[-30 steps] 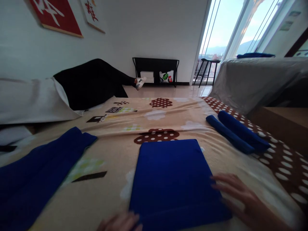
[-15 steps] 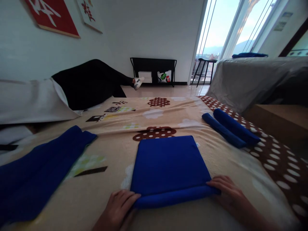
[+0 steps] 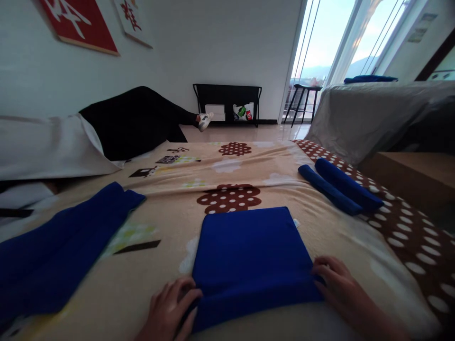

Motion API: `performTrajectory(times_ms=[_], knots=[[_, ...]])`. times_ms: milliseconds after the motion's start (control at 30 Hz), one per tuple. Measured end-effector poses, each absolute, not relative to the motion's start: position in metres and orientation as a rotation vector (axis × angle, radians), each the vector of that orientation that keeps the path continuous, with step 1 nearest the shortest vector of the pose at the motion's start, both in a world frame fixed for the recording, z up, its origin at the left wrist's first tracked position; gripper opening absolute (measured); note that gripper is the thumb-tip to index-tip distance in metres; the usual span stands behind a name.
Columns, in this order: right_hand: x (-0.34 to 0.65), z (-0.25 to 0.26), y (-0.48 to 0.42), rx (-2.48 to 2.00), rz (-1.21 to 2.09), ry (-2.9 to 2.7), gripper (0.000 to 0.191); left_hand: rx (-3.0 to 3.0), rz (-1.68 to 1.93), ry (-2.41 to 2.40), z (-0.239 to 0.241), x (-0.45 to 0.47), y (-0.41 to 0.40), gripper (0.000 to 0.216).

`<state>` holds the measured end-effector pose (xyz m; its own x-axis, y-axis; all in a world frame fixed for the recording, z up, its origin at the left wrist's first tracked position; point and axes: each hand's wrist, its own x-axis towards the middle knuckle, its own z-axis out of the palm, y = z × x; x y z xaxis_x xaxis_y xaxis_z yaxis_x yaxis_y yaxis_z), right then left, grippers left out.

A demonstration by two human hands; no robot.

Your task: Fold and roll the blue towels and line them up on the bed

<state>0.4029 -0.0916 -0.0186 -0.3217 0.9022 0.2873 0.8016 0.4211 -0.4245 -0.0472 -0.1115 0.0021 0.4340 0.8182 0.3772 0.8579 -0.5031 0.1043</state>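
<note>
A blue towel (image 3: 252,246), folded into a rough rectangle, lies flat on the patterned blanket in front of me. Its near edge has a soft fold across it. My left hand (image 3: 172,305) is at the near left corner, fingers curled and thumb against the cloth's edge. On the opposite side my right hand (image 3: 337,279) pinches the right edge, thumb and fingertips around the fold. The fingertips of both hands are partly hidden by the cloth and the dim light. A small white tag (image 3: 296,222) sticks out at the towel's right side.
Another blue cloth (image 3: 67,241) is spread at the left. Two rolled blue cloths (image 3: 341,187) lie at the right, by the brown dotted border (image 3: 408,241). A person in black trousers (image 3: 131,123) reclines at the back left. A covered table (image 3: 380,104) stands right.
The near fold, a tight roll before, is now looser and flatter, reaching lower towards me. The far edge has shifted slightly closer. Both hands have changed their hold at the edges.
</note>
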Motion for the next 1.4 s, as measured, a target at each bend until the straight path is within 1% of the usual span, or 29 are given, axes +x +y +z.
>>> performTrajectory(times_ms=[67,133,267,300,367,433,467,533,600,633,767,833,900,1067,1167,1233,1333,1400], knots=[[0.383,-0.022,-0.091,-1.472,-0.024,-2.107,0.026,-2.344,-0.619,-1.487,-0.002,-0.023,-0.112,0.033],[0.354,-0.021,-0.093,-1.366,-0.179,-2.118,0.036,-2.273,-0.673,-1.335,-0.010,0.013,-0.112,0.042],[0.305,-0.016,-0.099,-0.900,-0.139,-2.490,0.056,-2.320,-0.962,-0.968,-0.029,0.073,-0.108,0.046],[0.303,-0.016,-0.099,-0.860,-0.130,-2.552,0.060,-2.333,-0.945,-0.938,-0.031,0.074,-0.107,0.043],[0.317,-0.019,-0.101,-0.938,-0.143,-2.596,0.066,-2.384,-0.731,-0.927,-0.029,0.057,-0.105,0.040],[0.344,-0.022,-0.104,-1.101,-0.182,-2.576,0.071,-2.409,-0.492,-0.960,-0.022,0.022,-0.107,0.048],[0.358,-0.024,-0.106,-1.177,-0.200,-2.554,0.073,-2.402,-0.428,-1.004,-0.018,0.005,-0.108,0.051],[0.377,-0.025,-0.111,-1.278,-0.231,-2.490,0.077,-2.357,-0.420,-1.124,-0.013,-0.020,-0.112,0.052],[0.375,-0.022,-0.115,-1.284,-0.246,-2.425,0.076,-2.336,-0.429,-1.179,-0.009,-0.021,-0.115,0.047],[0.367,-0.019,-0.116,-1.234,-0.230,-2.416,0.075,-2.356,-0.449,-1.125,-0.008,-0.012,-0.115,0.046],[0.315,-0.005,-0.108,-0.991,0.034,-2.538,0.064,-2.608,-0.490,-0.845,-0.001,0.042,-0.105,0.048],[0.305,-0.001,-0.098,-1.049,0.185,-2.590,0.058,-2.732,-0.411,-0.913,0.003,0.053,-0.096,0.053],[0.317,-0.001,-0.089,-1.192,0.245,-2.592,0.052,-2.733,-0.330,-1.004,0.006,0.040,-0.088,0.058],[0.385,-0.017,-0.082,-1.529,0.074,-2.470,0.050,-2.451,-0.342,-1.158,0.000,-0.029,-0.085,0.059],[0.382,-0.013,-0.086,-1.537,0.021,-2.437,0.049,-2.405,-0.398,-1.173,0.006,-0.023,-0.088,0.054],[0.355,-0.001,-0.085,-1.394,0.142,-2.537,0.051,-2.542,-0.385,-1.096,0.016,0.006,-0.087,0.053],[0.314,0.020,-0.073,-1.102,0.522,-2.731,0.060,-2.902,-0.254,-0.967,0.030,0.046,-0.075,0.059],[0.310,0.026,-0.059,-1.096,0.691,-2.741,0.061,-3.055,-0.174,-1.018,0.029,0.051,-0.061,0.062]])
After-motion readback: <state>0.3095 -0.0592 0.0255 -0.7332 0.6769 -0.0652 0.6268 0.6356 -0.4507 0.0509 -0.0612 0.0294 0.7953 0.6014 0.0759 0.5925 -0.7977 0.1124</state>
